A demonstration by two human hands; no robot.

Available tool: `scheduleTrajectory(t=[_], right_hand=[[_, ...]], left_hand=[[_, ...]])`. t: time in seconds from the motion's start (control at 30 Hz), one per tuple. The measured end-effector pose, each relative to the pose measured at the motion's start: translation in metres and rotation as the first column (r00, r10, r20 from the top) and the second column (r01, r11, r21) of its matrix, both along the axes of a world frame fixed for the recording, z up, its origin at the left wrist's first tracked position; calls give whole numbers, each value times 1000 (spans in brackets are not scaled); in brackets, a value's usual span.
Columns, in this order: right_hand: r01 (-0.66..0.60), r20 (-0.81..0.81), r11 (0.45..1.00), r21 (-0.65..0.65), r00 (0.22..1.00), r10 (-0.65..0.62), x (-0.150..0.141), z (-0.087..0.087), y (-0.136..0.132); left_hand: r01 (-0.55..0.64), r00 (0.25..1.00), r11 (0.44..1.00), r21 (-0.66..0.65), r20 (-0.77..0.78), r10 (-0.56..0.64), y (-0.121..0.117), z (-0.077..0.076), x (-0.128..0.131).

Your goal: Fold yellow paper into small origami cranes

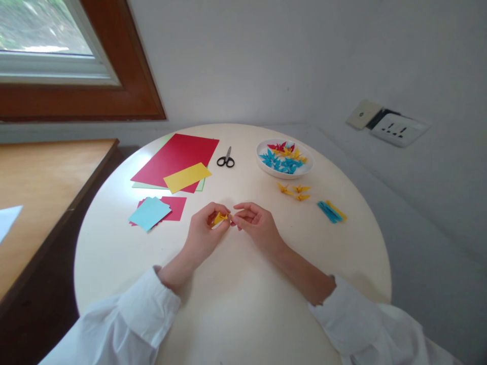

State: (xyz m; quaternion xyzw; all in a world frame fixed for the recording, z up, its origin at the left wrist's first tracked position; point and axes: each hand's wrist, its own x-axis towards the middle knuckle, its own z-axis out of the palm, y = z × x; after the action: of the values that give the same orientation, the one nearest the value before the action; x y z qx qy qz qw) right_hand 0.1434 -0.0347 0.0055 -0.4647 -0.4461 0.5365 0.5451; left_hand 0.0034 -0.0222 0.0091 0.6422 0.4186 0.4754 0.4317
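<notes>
Over the middle of the round table, my left hand (206, 226) pinches a small yellow folded paper (219, 218) between thumb and fingers. My right hand (257, 223) meets it from the other side, thumb and fingertip closed at the paper's right end; the fingertips partly hide that end. Three yellow paper cranes (300, 188) stand to the right, in front of a white dish (285, 176). In the dish lie several blue paper cranes (279, 161), along with yellow and red ones.
Black-handled scissors (225, 161) lie beyond my hands. At the back left, a yellow strip (187, 177) rests on large red paper (178, 159). Light blue squares (150, 214) overlap red ones nearer me. Folded blue strips (329, 212) lie at right. A wooden table (57, 175) stands left.
</notes>
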Motion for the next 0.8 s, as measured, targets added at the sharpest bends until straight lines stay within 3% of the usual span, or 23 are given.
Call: scheduleTrajectory(t=[0.17,0.37,0.57,0.8], right_hand=[[24,14,999,44,1000,-24,3,-1,1],[83,44,996,40,995,-85,7,-3,4],[78,50,996,38,996,-80,5,-5,3],[78,41,997,22,996,-79,3,-2,2]], left_hand=[[53,999,999,8,4,-53,1,0,-1],[123,990,987,-108,-50,-129,8,-6,-6],[122,976,992,-39,-175,-127,7,-6,-4],[144,975,989,-39,-163,-148,5,-11,-3]])
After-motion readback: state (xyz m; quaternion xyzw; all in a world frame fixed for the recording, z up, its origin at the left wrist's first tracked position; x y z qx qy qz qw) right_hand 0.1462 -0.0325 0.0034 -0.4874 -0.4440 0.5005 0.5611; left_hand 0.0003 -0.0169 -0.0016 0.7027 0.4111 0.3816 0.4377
